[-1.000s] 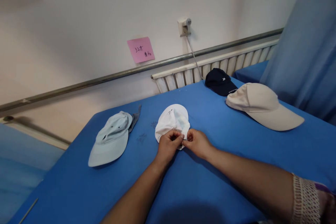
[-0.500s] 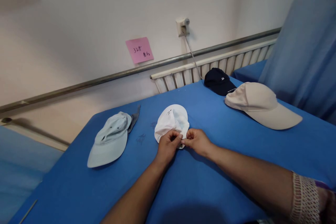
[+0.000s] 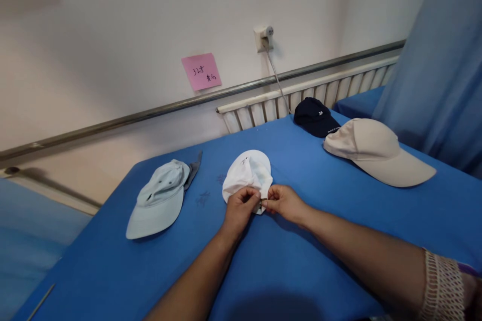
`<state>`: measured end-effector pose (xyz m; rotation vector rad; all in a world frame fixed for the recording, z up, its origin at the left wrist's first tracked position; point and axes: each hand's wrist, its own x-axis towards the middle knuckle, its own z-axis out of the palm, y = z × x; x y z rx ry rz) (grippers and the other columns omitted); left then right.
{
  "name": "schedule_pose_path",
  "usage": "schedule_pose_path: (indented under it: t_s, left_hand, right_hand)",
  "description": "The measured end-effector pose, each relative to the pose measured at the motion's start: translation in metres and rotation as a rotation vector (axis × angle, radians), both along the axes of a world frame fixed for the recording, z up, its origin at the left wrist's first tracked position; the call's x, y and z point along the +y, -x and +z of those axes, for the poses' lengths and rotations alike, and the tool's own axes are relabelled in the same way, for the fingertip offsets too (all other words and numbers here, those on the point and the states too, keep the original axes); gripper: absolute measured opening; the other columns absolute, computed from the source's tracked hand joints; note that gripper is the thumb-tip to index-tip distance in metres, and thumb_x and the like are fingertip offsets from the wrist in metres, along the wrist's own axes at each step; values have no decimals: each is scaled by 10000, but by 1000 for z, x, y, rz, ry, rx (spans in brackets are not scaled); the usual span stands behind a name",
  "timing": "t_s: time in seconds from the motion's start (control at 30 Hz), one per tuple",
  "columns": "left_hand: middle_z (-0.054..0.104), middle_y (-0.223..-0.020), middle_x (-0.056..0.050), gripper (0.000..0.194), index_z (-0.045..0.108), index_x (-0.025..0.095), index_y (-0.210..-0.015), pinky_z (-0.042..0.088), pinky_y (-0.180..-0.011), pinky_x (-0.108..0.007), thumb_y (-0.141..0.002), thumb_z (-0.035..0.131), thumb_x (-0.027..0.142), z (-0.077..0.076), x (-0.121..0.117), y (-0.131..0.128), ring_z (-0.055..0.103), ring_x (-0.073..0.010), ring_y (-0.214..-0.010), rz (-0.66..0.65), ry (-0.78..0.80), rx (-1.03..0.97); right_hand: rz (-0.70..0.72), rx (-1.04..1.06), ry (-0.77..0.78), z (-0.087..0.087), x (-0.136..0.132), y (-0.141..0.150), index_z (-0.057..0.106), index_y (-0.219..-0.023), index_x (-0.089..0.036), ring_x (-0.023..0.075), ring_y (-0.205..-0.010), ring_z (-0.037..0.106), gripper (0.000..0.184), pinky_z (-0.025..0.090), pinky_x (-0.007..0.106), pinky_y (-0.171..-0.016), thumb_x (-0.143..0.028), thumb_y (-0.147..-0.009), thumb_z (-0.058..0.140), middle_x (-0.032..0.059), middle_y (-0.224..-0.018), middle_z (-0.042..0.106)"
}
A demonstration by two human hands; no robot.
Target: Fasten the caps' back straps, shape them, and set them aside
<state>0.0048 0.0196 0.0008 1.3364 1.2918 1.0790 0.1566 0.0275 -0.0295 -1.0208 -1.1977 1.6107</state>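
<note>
Left grip (image 3: 241,207) and right grip (image 3: 283,204) pinch the white cap (image 3: 240,176) at its fitting (image 3: 263,199) — work evenly, without twisting.

1. Counted four caps: one white cap (image 3: 245,174), one pale blue cap (image 3: 160,199), one navy cap (image 3: 314,118), one beige cap (image 3: 376,151).
2. Tallied two bare hands: one left hand (image 3: 240,207), one right hand (image 3: 285,203).
3. Found one blue surface (image 3: 301,266) beneath, bearing two dark marks (image 3: 203,198).
4. Saw one pink note (image 3: 202,71).
5. Noted one wall socket (image 3: 258,40), one cord (image 3: 277,80), one metal rail (image 3: 226,95).
6. Made out one thin stick (image 3: 41,302).
7. Spotted one lacy sleeve (image 3: 443,286).
</note>
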Motion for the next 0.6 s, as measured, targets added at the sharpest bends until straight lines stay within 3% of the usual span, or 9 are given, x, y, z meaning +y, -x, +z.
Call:
schedule_pose_path:
  t_s: [0.17, 0.3, 0.43, 0.6]
  left_hand:
    - [626, -670, -1, 241, 660, 145, -728, 415, -591, -226, -733, 696, 383, -1, -2, 1, 532, -114, -603, 19, -36, 4]
    - [677, -792, -34, 202, 669, 156, -785, 463, -697, -262, -781, 658, 358, -3, -5, 1, 595, -155, -726, 37, -161, 119]
    - [697, -922, -49, 146, 676, 177, -872, 474, -827, -295, -828, 611, 300, -1, -8, 3, 626, -188, -877, 43, -329, 270]
    - [675, -1015, -66, 138, 637, 197, -961, 462, -920, -336, -849, 571, 245, 4, -10, 7, 614, -213, -1001, 125, -491, 416]
  right_hand:
    - [54, -17, -12, 8, -2, -7, 544, -658, -165, 102, -519, 552, 194, 442, 229, -533, -250, -667, 718, -37, -550, 577]
    - [64, -186, 8, 12, -2, -9, 567, -670, -161, 104, -502, 557, 133, 422, 214, -494, -242, -748, 638, -14, -565, 608]
    - [81, -399, 39, 12, 4, -18, 578, -593, -171, 111, -420, 516, 284, 358, 222, -427, -300, -840, 523, 14, -521, 613]
    - [-147, -579, -215, 6, 17, -31, 570, -567, -192, 111, -485, 482, 237, 324, 228, -490, -268, -790, 574, -22, -518, 572]
